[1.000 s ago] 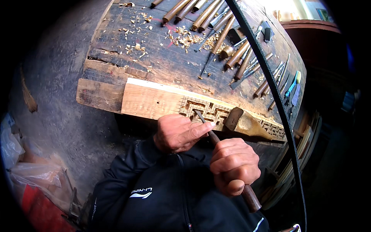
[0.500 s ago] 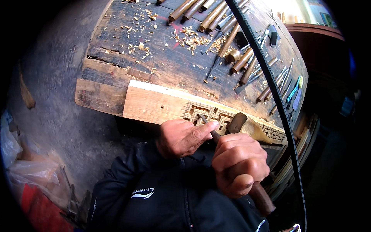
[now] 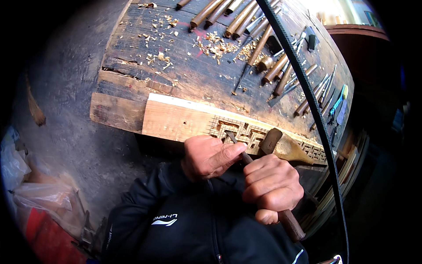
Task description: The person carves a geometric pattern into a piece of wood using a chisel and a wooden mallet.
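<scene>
At the centre of the frame, along the near edge of the worktop (image 3: 198, 90), a chisel (image 3: 247, 159) meets a part-carved wooden board (image 3: 239, 125).
Left to right: the left hand (image 3: 209, 156) is half curled, one outstretched digit against the chisel near its blade; whether it grips underneath cannot be told. The right hand (image 3: 272, 185) is closed firmly round the handle. The step looks like paring a recess; the next push calls for a short, controlled stroke. Around them, from lower left: crumpled clear plastic (image 3: 44, 193), wood shavings (image 3: 215, 47) at upper centre, a mallet-like tool (image 3: 290, 149) lying across the carving and limiting room, and wooden-handled tools (image 3: 274, 70), partly hidden by a dark strap (image 3: 303, 72).
</scene>
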### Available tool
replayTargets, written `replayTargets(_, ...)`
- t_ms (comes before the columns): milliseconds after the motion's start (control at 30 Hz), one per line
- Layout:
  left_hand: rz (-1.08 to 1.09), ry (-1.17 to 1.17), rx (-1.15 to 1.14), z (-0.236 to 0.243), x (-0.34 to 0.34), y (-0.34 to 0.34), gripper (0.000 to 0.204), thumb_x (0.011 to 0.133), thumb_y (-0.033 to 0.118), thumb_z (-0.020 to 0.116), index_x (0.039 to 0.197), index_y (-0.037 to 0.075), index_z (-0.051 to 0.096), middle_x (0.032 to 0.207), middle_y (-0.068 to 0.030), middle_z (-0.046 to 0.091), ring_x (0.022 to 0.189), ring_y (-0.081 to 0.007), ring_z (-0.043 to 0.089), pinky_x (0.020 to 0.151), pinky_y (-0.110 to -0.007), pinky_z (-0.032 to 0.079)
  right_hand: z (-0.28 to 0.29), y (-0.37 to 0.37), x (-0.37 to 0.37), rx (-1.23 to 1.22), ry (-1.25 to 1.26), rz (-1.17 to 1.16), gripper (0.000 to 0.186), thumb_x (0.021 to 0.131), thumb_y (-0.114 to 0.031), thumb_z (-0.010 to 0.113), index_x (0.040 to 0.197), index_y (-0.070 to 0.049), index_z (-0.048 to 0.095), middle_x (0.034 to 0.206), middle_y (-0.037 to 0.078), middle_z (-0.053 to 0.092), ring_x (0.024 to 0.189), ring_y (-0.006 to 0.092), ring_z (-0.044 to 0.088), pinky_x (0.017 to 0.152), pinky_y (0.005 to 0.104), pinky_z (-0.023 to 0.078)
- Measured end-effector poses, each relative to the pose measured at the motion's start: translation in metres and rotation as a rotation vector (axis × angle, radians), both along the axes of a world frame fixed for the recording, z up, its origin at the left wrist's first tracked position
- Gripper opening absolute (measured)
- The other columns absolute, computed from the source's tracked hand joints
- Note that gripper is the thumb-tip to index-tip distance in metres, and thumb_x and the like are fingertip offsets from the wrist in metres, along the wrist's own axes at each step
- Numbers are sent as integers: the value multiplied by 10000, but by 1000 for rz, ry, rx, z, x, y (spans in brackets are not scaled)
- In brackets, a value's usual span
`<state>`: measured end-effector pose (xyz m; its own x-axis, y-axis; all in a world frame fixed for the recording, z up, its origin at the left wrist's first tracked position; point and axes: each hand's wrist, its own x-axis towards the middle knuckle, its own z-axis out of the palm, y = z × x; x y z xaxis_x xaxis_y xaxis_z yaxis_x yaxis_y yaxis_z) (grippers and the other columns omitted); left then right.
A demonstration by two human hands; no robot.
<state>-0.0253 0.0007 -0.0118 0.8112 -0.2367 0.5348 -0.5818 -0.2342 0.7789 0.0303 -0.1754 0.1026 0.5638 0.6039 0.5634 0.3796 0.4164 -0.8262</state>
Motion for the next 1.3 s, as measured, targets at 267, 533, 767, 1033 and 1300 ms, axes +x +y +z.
replayTargets(267, -61, -76, -48, -4, 3, -1, 533, 809, 47, 824, 1339, 94, 821, 846, -24, 792, 544, -199, 632, 485, -354, 443, 5, 1, -30, 1, -85, -170, 510, 1114, -192, 690, 658, -51, 511, 624, 136, 628, 410, 180, 514, 396, 325, 322)
replayTargets(533, -85, -76, -2, 1, 2, 2, 550, 844, 70, 808, 1391, 130, 806, 1009, -23, 844, 577, -167, 624, 500, -342, 442, -3, -6, -58, 82, -70, -319, 454, 1106, -207, 714, 722, -14, 568, 769, 191, 673, 494, 226, 532, 454, 346, 350)
replayTargets(767, -38, -94, 5, -5, 1, -4, 601, 832, 53, 790, 1431, 96, 784, 992, -28, 835, 569, -172, 620, 498, -347, 436, -4, 6, -47, 59, -97, -415, 574, 1173, -287, 646, 665, -78, 480, 582, 97, 627, 379, 149, 501, 377, 279, 349)
replayTargets(1033, -15, -64, 26, -1, 1, -2, 538, 921, 104, 848, 1453, 91, 771, 857, -11, 787, 537, -162, 594, 476, -346, 413, -1, 13, -39, 65, -53, -450, 579, 1179, -296, 634, 662, -91, 470, 557, 71, 605, 371, 134, 491, 361, 273, 350)
replayTargets(1300, 100, -7, -2, -1, -2, -13, 529, 956, 170, 877, 1452, 33, 753, 717, -24, 690, 518, -184, 578, 477, -377, 416, 17, 24, -5, -211, 189, -691, 544, 1152, -308, 606, 678, -71, 480, 541, 76, 569, 383, 149, 458, 378, 329, 351)
